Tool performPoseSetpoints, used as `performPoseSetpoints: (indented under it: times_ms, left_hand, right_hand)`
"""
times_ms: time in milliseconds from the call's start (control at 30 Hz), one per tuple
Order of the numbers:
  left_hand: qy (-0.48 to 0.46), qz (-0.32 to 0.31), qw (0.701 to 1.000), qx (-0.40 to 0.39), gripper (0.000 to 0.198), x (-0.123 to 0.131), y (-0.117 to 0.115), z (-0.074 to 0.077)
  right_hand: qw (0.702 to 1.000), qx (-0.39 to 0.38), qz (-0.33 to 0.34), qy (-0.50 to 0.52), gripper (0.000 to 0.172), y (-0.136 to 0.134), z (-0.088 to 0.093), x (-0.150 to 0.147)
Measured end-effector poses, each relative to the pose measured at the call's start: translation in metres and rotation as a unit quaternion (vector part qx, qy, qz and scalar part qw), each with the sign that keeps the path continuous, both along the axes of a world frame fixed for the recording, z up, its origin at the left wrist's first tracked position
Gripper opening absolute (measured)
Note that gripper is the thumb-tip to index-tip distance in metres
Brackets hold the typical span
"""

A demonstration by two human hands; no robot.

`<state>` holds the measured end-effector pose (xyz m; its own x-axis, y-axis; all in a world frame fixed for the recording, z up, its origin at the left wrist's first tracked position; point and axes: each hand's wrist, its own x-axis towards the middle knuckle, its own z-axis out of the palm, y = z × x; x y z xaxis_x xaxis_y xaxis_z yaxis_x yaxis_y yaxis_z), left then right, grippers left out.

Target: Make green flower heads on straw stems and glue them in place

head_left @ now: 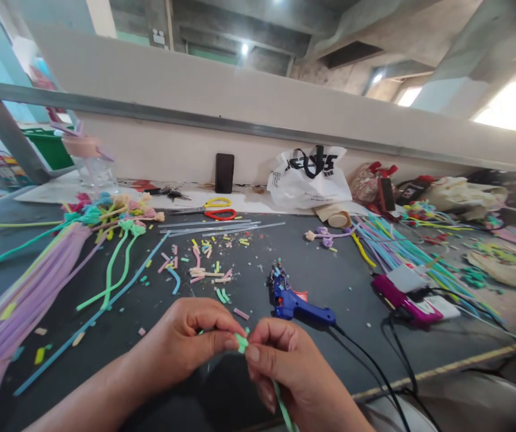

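Both hands meet in front of me above the dark tabletop. My left hand [190, 333] pinches the left side of a small light-green knot of pipe cleaner [242, 343] between thumb and fingertips. On its other side my right hand [280, 354] has thumb and forefinger closed on the same piece, and a green stem runs down below that palm. Just beyond my fingers lies a blue hot glue gun [290, 300], its cord trailing to the lower right. Short cut bits of pipe cleaner [208, 273] in pink, yellow, green and blue are scattered ahead of my left hand.
Bundled lilac pipe cleaners [55, 270] and finished-looking flower heads [100, 210] fill the left. Farther back are scissors [210, 210], clear glue sticks [213, 228], a phone [224, 173] and a white bag [307, 180]. A magenta glue gun [406, 300] and more stems [388, 240] lie right.
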<state>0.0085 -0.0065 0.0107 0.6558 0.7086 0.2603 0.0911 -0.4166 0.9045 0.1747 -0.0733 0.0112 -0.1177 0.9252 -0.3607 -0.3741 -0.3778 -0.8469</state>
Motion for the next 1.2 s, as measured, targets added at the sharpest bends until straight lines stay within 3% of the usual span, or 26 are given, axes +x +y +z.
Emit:
performPoseSetpoints:
  times_ms: [233,600,767,1200]
  left_hand:
    - [0.006,0.012,0.996,0.09,0.014,0.002,-0.005,0.002]
    - [0.042,0.058,0.99,0.12,0.019,0.006,-0.01,0.001]
    - [0.016,0.056,0.986,0.158,0.017,0.007,-0.01,0.003]
    - [0.014,0.046,0.978,0.202,0.016,0.007,-0.012,-0.002]
  right_hand:
    - [1.0,0.006,-0.014,-0.015,0.035,-0.001,-0.002,0.0]
    - [0.989,0.045,-0.015,-0.143,0.038,-0.003,-0.008,-0.004]
    - [0.988,0.038,-0.003,-0.151,0.036,-0.001,-0.005,-0.003]
    - [0.978,0.023,-0.079,-0.192,0.033,-0.001,-0.003,-0.015]
